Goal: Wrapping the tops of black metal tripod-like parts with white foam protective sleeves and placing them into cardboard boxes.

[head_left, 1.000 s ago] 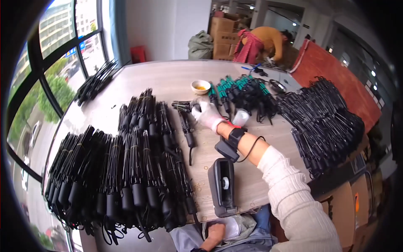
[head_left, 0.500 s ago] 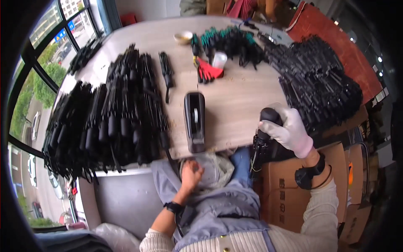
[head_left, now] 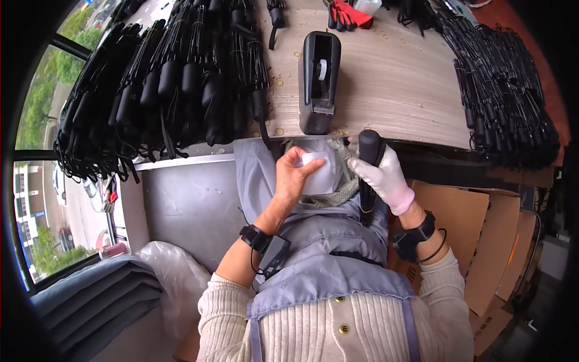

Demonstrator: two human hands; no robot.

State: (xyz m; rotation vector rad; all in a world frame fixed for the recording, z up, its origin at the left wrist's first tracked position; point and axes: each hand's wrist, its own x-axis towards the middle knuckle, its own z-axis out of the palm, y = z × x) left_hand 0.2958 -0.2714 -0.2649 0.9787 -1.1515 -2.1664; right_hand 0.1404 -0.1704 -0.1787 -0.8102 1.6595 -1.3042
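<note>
Above my lap, my right hand (head_left: 386,178) in a white glove is closed round a folded black umbrella frame (head_left: 369,148). Its thick handle points up, and the ribs hang toward my legs. My bare left hand (head_left: 294,175) is to the left of it, pinching a small thin white slip (head_left: 310,158) between thumb and fingers. Beneath both hands, a pale woven bag (head_left: 345,196) lies open on my lap with whitish, see-through material inside. Just past the table's near edge stands a black tape dispenser (head_left: 319,84).
Several black umbrella frames (head_left: 181,84) are stacked on the table's left, some overhanging its edge. Another big pile (head_left: 503,90) covers the right end. A red and black glove (head_left: 350,15) lies far back. Cardboard boxes (head_left: 452,217) stand by my right side.
My right hand has brought the umbrella frame left and closer to my body. My left hand has risen from the lap bag with a white slip. The view has tilted down.
</note>
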